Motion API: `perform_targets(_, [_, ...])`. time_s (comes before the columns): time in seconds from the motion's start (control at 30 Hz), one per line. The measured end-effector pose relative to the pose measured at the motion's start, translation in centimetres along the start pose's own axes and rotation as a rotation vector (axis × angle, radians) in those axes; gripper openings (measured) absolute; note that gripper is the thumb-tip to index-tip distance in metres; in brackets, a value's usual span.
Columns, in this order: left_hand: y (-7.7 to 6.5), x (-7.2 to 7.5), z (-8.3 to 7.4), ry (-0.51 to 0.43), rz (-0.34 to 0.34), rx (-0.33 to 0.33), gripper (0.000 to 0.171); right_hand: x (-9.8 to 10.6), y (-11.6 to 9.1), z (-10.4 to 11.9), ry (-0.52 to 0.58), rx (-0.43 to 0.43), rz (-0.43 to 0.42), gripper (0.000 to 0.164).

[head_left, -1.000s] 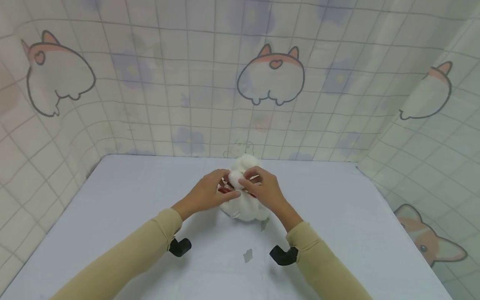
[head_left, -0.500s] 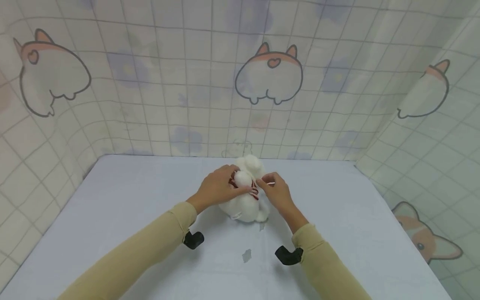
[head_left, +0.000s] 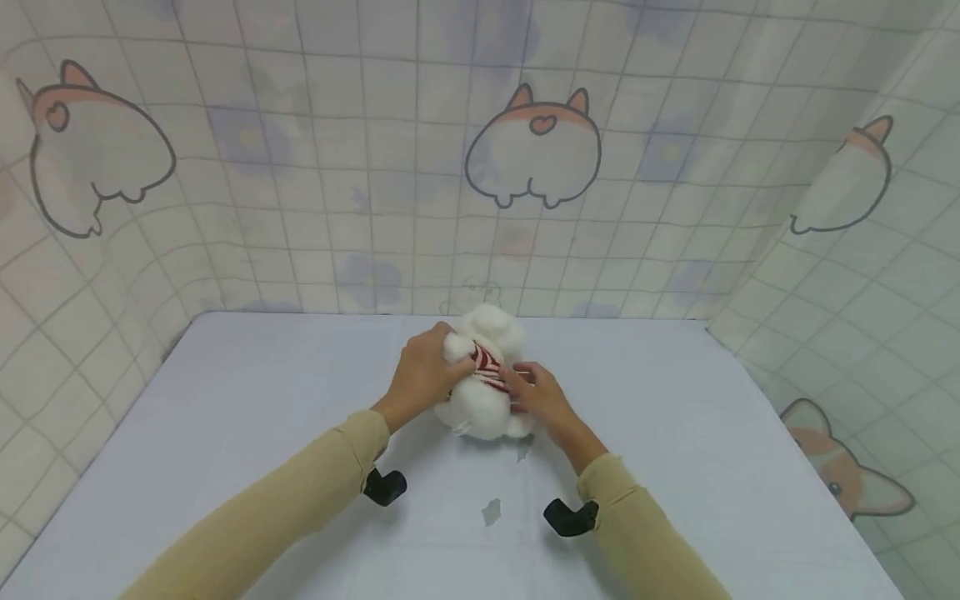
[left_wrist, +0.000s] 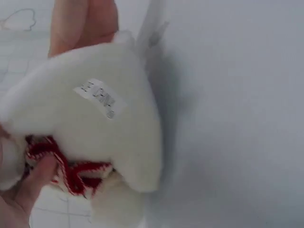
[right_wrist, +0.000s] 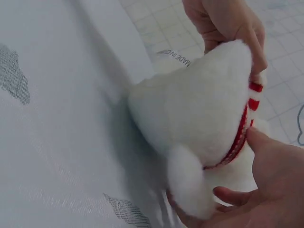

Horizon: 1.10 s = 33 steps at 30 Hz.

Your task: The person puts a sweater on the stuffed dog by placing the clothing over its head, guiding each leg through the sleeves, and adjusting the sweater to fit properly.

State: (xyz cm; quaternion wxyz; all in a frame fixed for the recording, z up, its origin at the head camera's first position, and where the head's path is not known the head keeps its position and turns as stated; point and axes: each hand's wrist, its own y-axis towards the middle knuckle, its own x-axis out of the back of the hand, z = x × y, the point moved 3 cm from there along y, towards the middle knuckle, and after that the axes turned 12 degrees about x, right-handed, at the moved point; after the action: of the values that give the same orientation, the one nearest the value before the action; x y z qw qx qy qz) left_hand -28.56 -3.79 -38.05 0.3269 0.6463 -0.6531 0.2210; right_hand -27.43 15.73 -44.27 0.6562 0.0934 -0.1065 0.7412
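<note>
A white plush toy (head_left: 483, 408) with a red-and-white striped knit garment (head_left: 489, 365) stands near the back of the table, under both hands. My left hand (head_left: 420, 367) grips its upper left side, the thumb lying over the knit. On the opposite side my right hand (head_left: 543, 398) holds the toy, thumb on the red band (right_wrist: 237, 142) and fingers round by a small white limb (right_wrist: 187, 183) in the right wrist view. A printed white label (left_wrist: 100, 97) shows on the fur in the left wrist view. The toy's front is hidden from the head camera.
A white cloth covers the table (head_left: 300, 358), with small grey patches (head_left: 491, 512) in front of the toy. A checked curtain printed with corgis (head_left: 534, 154) hangs close behind it and along both sides. Black camera mounts (head_left: 385, 487) jut inward below the wrists.
The right hand has slid down the toy's right side and now spreads along it. My left hand has shifted left, the toy's upper part tilting with it. More of the striped knit shows.
</note>
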Motion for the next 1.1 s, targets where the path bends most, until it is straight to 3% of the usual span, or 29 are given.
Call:
perform_targets(0.1, [-0.1,0.6,1.0,-0.176,-0.004,0.023,0.028,-0.6,-0.2,0.1,0.093,0.008,0.049,0.072])
perform_targets(0.2, [0.2,0.8,1.9,-0.321,0.056,0.064,0.028,-0.8,-0.3,0.4,0.181,0.028,0.077,0.07])
perform_targets(0.37, [0.5,0.7,2.9,-0.391,0.215,0.147,0.033,-0.8,-0.1,1.2,0.203,0.092,0.031,0.067])
perform_targets(0.47, [0.6,0.8,3.1,-0.345,0.252,0.14,0.037,-0.6,0.1,1.7,0.09,0.113,-0.055,0.07])
perform_targets(0.53, [0.6,1.0,3.0,-0.286,0.234,0.086,0.041,-0.4,0.2,2.0,-0.039,0.132,-0.118,0.074])
perform_targets(0.67, [0.3,1.4,2.8,-0.167,0.136,-0.062,0.044,-0.3,0.5,2.8,-0.286,0.202,-0.236,0.081])
perform_targets(0.77, [-0.1,0.9,2.7,-0.083,0.156,-0.142,0.048,-0.7,0.6,3.4,-0.399,0.259,-0.293,0.085])
perform_targets(0.83, [-0.3,0.4,2.8,-0.011,0.215,-0.176,0.053,-1.4,0.6,3.6,-0.46,0.285,-0.284,0.089])
perform_targets(0.93, [-0.6,-0.4,3.3,0.096,0.327,-0.144,0.063,-2.4,0.4,3.5,-0.488,0.321,-0.191,0.09])
perform_targets(1.0, [-0.6,-0.7,3.8,0.148,0.352,-0.101,0.067,-2.8,0.1,3.2,-0.464,0.344,-0.123,0.085])
perform_targets(1.1, [-0.6,-0.6,4.4,0.157,0.331,-0.067,0.069,-2.8,-0.4,2.7,-0.403,0.387,-0.093,0.072])
